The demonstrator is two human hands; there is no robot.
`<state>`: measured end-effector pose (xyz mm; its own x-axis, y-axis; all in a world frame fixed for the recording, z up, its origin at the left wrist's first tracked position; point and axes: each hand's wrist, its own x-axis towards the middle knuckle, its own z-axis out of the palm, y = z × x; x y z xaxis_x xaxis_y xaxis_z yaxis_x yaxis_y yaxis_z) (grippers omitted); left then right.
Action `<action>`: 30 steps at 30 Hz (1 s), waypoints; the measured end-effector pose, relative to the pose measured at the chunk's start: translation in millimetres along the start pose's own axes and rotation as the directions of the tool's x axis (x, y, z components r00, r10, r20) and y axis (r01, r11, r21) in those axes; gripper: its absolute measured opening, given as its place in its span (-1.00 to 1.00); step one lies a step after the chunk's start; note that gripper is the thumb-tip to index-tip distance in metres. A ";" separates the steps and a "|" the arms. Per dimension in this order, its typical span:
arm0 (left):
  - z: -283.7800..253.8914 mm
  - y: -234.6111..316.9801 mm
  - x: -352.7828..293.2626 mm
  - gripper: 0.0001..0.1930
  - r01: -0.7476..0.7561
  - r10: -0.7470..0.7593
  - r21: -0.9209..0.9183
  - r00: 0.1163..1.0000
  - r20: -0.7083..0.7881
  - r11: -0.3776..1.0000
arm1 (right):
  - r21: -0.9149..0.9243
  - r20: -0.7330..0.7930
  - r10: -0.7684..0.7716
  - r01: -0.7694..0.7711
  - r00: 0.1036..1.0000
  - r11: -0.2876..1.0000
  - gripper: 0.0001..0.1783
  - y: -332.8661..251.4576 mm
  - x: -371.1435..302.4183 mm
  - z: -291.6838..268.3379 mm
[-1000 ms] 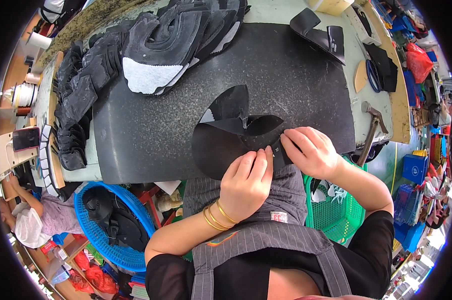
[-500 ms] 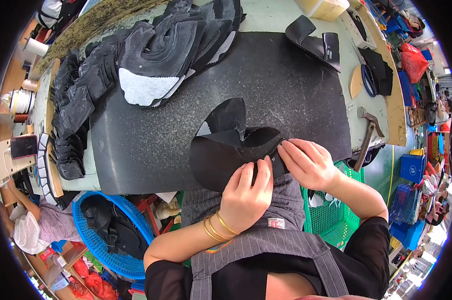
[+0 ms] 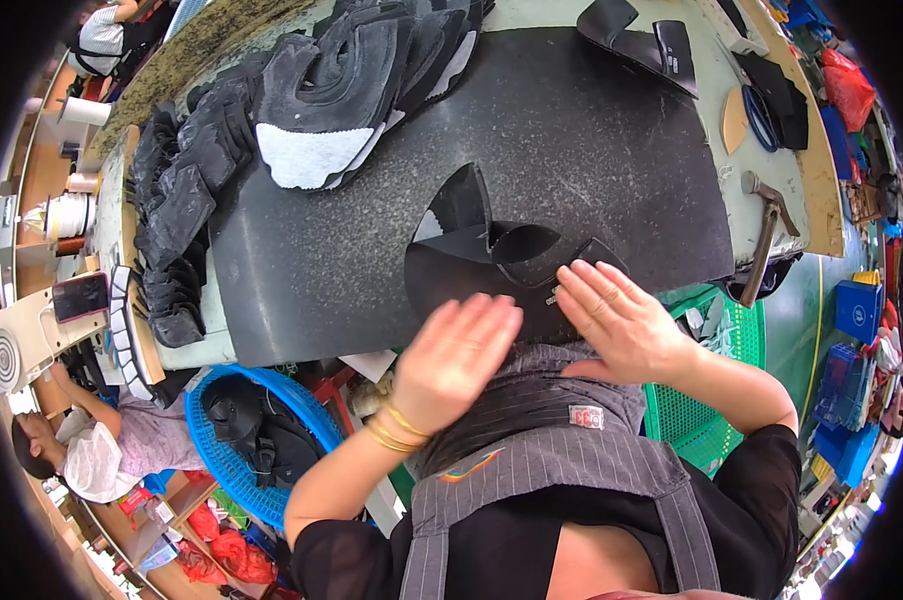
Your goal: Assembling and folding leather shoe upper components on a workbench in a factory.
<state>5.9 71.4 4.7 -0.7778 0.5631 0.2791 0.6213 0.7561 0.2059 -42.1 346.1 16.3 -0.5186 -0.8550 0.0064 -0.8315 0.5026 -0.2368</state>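
A black shoe upper (image 3: 452, 275), with a pale patch inside its raised flap, lies at the near edge of a dark speckled work mat (image 3: 342, 255). My left hand (image 3: 457, 355), slightly blurred, is over the upper's near left part with its fingers stretched out. Across the upper's right end is my right hand (image 3: 627, 325), fingers straight and palm down. Neither hand grips anything; whether the palms press on the upper or hover just above it, I cannot tell.
Stacked dark shoe pieces (image 3: 342, 80) fill the table's left and back. Another curved black upper (image 3: 642, 50) lies far right, a hammer (image 3: 767, 230) at the right edge. Below are a blue basket (image 3: 322, 425) and a green basket (image 3: 707, 420). A person (image 3: 152, 430) sits left.
Both hands have let go of the upper's edge, and their fingers have straightened out. My left hand has shifted toward me and left. The whole view has shifted a little.
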 end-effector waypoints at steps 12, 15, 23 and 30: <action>-54.7 2.3 96.5 -0.47 -0.154 0.161 0.050 0.965 -0.206 0.987 | 0.962 0.006 0.457 -0.129 0.889 0.240 -0.28 4.0 36.7 -2.4; -62.8 -54.3 90.6 -0.54 0.084 -0.052 -0.147 0.976 0.210 0.986 | 0.436 -0.423 0.337 -0.137 0.841 0.889 -0.43 -38.5 55.4 2.4; -62.2 -53.4 68.7 -0.92 -0.292 0.245 0.082 0.899 0.362 0.953 | 0.003 -0.526 0.002 0.000 0.851 1.000 -0.58 -39.3 62.5 23.2; -55.0 -69.6 44.2 -0.71 -0.212 0.216 -0.043 0.965 0.149 0.976 | 0.011 -0.516 0.063 -0.067 0.854 0.998 -0.44 -46.6 68.1 27.9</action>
<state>-66.5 25.3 54.3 -0.6309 0.7560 0.1743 0.7752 0.6049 0.1821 -33.1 260.9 0.6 -0.5979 -0.6327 0.4922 -0.7928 0.5572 -0.2470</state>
